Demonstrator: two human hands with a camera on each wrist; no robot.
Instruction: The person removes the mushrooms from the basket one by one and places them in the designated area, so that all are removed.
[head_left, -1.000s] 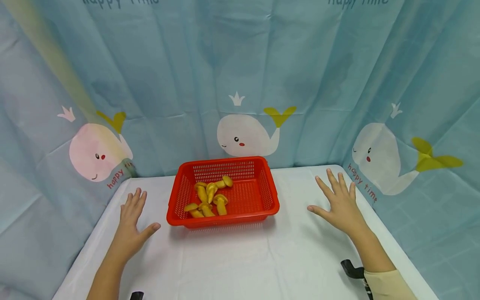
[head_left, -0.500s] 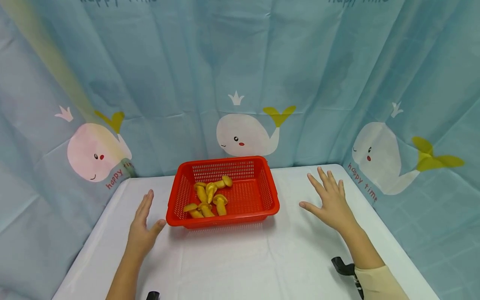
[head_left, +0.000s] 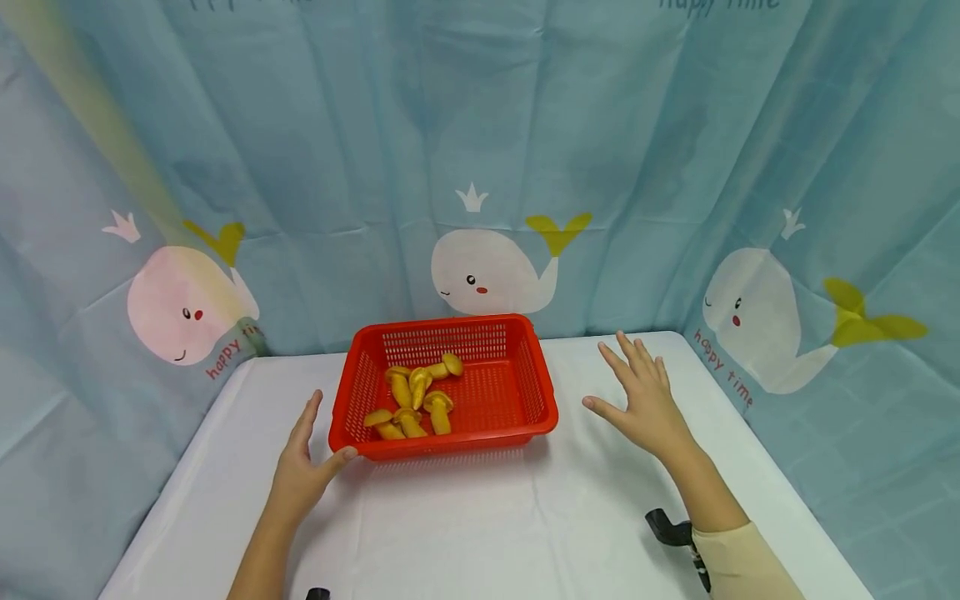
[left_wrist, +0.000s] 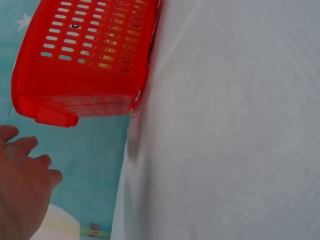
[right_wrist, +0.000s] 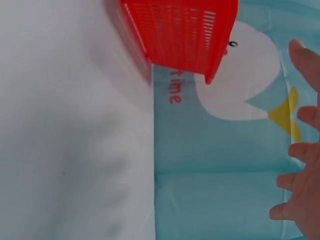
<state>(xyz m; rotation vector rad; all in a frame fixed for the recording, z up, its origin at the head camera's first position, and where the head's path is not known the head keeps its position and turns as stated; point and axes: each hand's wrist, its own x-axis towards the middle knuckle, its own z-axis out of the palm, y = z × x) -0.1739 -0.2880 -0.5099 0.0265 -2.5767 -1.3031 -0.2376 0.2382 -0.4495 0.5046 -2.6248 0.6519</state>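
Observation:
A red plastic basket (head_left: 495, 404) with slotted walls stands toward the back of the white table, with several yellow-brown mushrooms (head_left: 440, 412) grouped in its left half. My left hand (head_left: 300, 479) is spread at the basket's front left corner, its thumb tip overlapping the rim in the head view. In the left wrist view a gap shows between that hand (left_wrist: 25, 185) and the basket (left_wrist: 80, 80). My right hand (head_left: 645, 404) hovers right of the basket with fingers apart, holding nothing. The right wrist view shows its fingers (right_wrist: 305, 150) well away from the basket wall (right_wrist: 182, 37).
A white cloth covers the table (head_left: 465, 533). Blue curtains (head_left: 345, 167) printed with whales rise behind it and along both sides. A black wrist mount (head_left: 667, 529) hangs by the right sleeve (head_left: 738, 558).
My left hand has moved right to the basket's front left corner. The right hand has drifted left toward the basket. The basket and mushrooms stay in place.

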